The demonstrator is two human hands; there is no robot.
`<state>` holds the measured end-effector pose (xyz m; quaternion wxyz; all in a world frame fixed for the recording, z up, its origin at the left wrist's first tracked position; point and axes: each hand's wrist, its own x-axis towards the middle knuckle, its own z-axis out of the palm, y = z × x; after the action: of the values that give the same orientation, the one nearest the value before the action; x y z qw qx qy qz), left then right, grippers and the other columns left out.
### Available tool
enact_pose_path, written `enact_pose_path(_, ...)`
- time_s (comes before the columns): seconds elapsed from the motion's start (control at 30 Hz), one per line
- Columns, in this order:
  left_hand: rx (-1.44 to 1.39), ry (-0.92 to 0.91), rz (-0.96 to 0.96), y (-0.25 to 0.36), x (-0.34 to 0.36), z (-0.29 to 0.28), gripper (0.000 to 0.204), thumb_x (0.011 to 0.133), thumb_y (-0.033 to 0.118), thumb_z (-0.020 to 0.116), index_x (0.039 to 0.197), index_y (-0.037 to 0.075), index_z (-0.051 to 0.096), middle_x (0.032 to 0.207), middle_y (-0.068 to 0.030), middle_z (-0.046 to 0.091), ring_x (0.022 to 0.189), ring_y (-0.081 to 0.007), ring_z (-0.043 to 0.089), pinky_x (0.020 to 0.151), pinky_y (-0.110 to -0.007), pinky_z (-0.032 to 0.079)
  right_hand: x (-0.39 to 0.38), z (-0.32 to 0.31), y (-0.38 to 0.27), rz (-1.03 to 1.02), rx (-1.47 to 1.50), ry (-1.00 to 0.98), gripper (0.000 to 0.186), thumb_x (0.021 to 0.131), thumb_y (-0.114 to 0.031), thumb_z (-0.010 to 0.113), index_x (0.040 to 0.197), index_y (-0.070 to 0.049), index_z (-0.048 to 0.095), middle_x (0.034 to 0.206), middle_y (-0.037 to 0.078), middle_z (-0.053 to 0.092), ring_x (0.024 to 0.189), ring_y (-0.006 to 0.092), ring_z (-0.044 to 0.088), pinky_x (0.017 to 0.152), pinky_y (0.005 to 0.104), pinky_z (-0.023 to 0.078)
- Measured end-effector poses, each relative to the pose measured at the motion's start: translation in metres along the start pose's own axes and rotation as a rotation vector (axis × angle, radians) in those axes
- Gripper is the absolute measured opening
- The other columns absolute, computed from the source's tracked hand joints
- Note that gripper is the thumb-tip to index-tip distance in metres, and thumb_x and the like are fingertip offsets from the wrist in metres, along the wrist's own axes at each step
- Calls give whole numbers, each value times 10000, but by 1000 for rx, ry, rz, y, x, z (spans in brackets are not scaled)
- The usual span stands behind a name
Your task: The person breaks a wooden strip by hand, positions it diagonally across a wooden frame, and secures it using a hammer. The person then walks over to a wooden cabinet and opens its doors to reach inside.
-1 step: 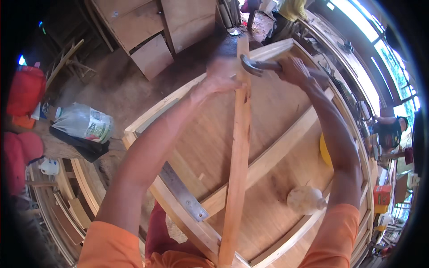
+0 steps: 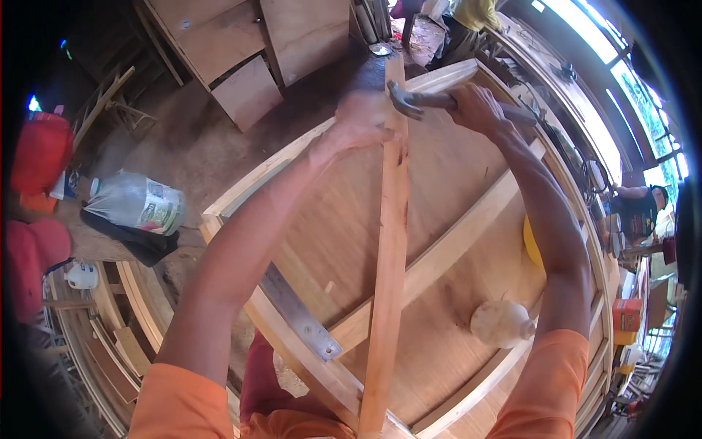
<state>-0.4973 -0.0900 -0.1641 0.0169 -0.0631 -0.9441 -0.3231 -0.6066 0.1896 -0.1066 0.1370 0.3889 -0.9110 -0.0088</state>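
Observation:
A long wooden batten [image 2: 390,241] runs away from my body across a wood-framed panel [image 2: 453,197]. My left hand [image 2: 362,121], partly smeared by motion, grips the batten's left edge near its far end, thumb and fingertips at the wood. Whether a nail is held there cannot be made out. In my right hand [image 2: 477,108] is a claw hammer [image 2: 431,99], gripped by its handle. The hammer's head lies over the batten, just beyond my left fingers. A second, paler batten [image 2: 453,249] passes diagonally beneath the long one.
A flat metal square [image 2: 301,314] rests along the near-left frame rail. On the panel stand a cloudy plastic bottle [image 2: 501,324] and a yellow round object [image 2: 532,241], partly behind my right arm. Left is a large plastic jug [image 2: 139,201]. Another person [image 2: 636,212] is at far right.
My right hand and the hammer have shifted slightly up and left over the batten. My left hand keeps its place at the batten's edge.

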Motion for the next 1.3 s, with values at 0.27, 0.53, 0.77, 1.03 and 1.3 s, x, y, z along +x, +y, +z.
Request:
enact_pose_path(0.27,22,17,2,3,-3,-3,1124,650,608,903,1439,-60,463,1413,-266,466,1371,-444,429,1163,-533,345,-22,13,-4,-51,40,-16,121,813,-169,672,862,-67,714,777,221,691,796,434,698,764,576,543)
enact_pose_path(0.53,15,-17,5,-1,-6,-4,1088,690,615,881,1419,-81,470,1415,-291,468,1363,-456,433,1143,-534,361,-21,-11,-13,122,116,-98,246,882,-272,709,903,-28,686,841,249,706,839,433,708,787,556,549)
enact_pose_path(0.77,13,51,22,-4,-1,0,1087,659,630,906,1347,-118,517,1407,-312,489,1350,-466,453,1141,-537,369,-30,-70,-76,439,720,-8,436,1080,-419,569,978,3,599,690,111,607,513,194,630,429,361,521)
enact_pose_path(1.03,13,-2,17,-3,-2,-4,1182,663,639,899,1439,-125,439,1430,-306,463,1368,-458,432,1153,-524,363,-45,-38,-160,654,505,-8,459,1096,-342,482,1025,105,559,870,408,663,841,592,666,773,625,522)
enact_pose_path(1.3,-34,-41,10,-2,1,-8,1191,676,601,895,1463,-139,393,1443,-293,450,1385,-448,411,1164,-507,351,-43,-56,-157,645,437,-14,436,1112,-328,466,988,81,556,785,356,667,776,541,686,715,610,524)
